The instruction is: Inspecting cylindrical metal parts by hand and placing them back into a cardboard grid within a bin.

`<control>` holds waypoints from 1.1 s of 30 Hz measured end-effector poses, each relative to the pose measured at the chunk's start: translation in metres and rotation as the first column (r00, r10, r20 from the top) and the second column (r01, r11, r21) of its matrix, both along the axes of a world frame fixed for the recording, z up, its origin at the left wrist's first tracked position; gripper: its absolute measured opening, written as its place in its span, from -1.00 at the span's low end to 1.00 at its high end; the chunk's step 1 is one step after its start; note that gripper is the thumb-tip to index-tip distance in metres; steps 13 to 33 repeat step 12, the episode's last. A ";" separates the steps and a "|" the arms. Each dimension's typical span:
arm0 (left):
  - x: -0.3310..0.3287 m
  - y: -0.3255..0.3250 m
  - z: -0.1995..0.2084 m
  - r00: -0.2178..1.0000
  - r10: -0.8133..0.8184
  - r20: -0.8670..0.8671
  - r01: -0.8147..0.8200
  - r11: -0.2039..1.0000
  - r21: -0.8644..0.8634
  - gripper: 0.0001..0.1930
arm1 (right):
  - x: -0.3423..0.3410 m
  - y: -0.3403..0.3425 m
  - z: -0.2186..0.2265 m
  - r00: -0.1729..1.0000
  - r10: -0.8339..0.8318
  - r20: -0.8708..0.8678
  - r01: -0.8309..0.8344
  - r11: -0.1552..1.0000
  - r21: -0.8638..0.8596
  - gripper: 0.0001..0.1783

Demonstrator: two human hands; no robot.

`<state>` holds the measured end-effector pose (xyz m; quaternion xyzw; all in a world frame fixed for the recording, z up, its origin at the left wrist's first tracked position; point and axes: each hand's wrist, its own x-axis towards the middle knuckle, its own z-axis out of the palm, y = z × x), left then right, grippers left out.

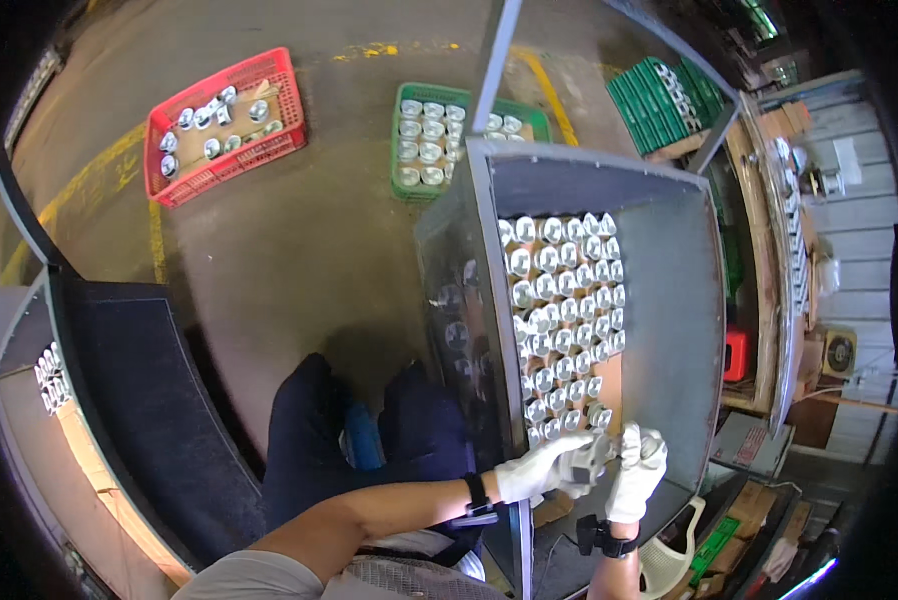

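Note:
My left hand (pixel 541 470), in a white glove, reaches into the grey metal bin (pixel 674 260). Its fingers are closed around a silvery metal piston (pixel 580 467). Beside it, my white-gloved right hand (pixel 638 472) is raised close to the piston, fingers curled in; what they hold, if anything, is hard to make out. Just beyond both hands, rows of similar pistons (pixel 567 310) stand on brown cardboard (pixel 614 380) inside the bin.
A red crate (pixel 294 100) with scattered pistons and a green crate (pixel 401 135) of pistons sit on the floor ahead. Stacked green crates (pixel 637 108) stand farther right. At left is another dark-walled bin (pixel 139 370); a pale plastic chair (pixel 669 555) is at lower right.

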<state>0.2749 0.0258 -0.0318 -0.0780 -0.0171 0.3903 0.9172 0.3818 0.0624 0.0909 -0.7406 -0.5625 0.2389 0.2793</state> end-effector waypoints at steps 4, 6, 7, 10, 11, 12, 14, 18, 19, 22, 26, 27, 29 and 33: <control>-0.092 0.024 0.032 0.996 -0.040 -0.076 0.036 0.998 -0.052 -0.52 | -0.024 0.045 0.027 0.765 0.567 0.306 -0.531 0.824 -0.199 -0.60; -0.121 0.035 0.045 0.998 0.003 -0.070 -0.017 0.979 -0.202 -0.46 | -0.081 0.053 0.054 0.839 0.542 -0.047 -0.502 0.739 -0.449 -0.60; -0.153 0.043 0.069 0.997 -0.044 -0.069 0.031 0.982 -0.185 -0.43 | -0.091 0.055 0.050 0.809 0.576 -0.121 -0.561 0.692 -0.455 -0.63; -0.212 0.047 0.087 0.935 -0.099 -0.342 0.073 0.993 -0.087 -0.38 | -0.139 0.066 0.057 0.792 0.550 -0.265 -0.592 0.585 -0.555 -0.66; -0.229 0.048 0.094 0.919 -0.131 -0.371 0.113 0.991 -0.072 -0.36 | -0.151 0.066 0.056 0.785 0.544 -0.297 -0.602 0.554 -0.575 -0.67; -0.246 0.050 0.099 0.909 -0.147 -0.389 0.130 0.989 -0.070 -0.35 | -0.170 0.067 0.063 0.787 0.490 -0.376 -0.615 0.564 -0.552 -0.67; -0.246 0.050 0.099 0.909 -0.147 -0.389 0.130 0.989 -0.070 -0.35 | -0.170 0.067 0.063 0.787 0.490 -0.376 -0.615 0.564 -0.552 -0.67; -0.246 0.050 0.099 0.909 -0.147 -0.389 0.130 0.989 -0.070 -0.35 | -0.170 0.067 0.063 0.787 0.490 -0.376 -0.615 0.564 -0.552 -0.67; -0.246 0.050 0.099 0.909 -0.147 -0.389 0.130 0.989 -0.070 -0.35 | -0.170 0.067 0.063 0.787 0.490 -0.376 -0.615 0.564 -0.552 -0.67; -0.246 0.050 0.099 0.909 -0.147 -0.389 0.130 0.989 -0.070 -0.35 | -0.170 0.067 0.063 0.787 0.490 -0.376 -0.615 0.564 -0.552 -0.67; -0.246 0.050 0.099 0.909 -0.147 -0.389 0.130 0.989 -0.070 -0.35 | -0.170 0.067 0.063 0.787 0.490 -0.376 -0.615 0.564 -0.552 -0.67; -0.246 0.050 0.099 0.909 -0.147 -0.389 0.130 0.989 -0.070 -0.35 | -0.170 0.067 0.063 0.787 0.490 -0.376 -0.615 0.564 -0.552 -0.67; -0.246 0.050 0.099 0.909 -0.147 -0.389 0.130 0.989 -0.070 -0.35 | -0.170 0.067 0.063 0.787 0.490 -0.376 -0.615 0.564 -0.552 -0.67; -0.246 0.050 0.099 0.909 -0.147 -0.389 0.130 0.989 -0.070 -0.35 | -0.170 0.067 0.063 0.787 0.490 -0.376 -0.615 0.564 -0.552 -0.67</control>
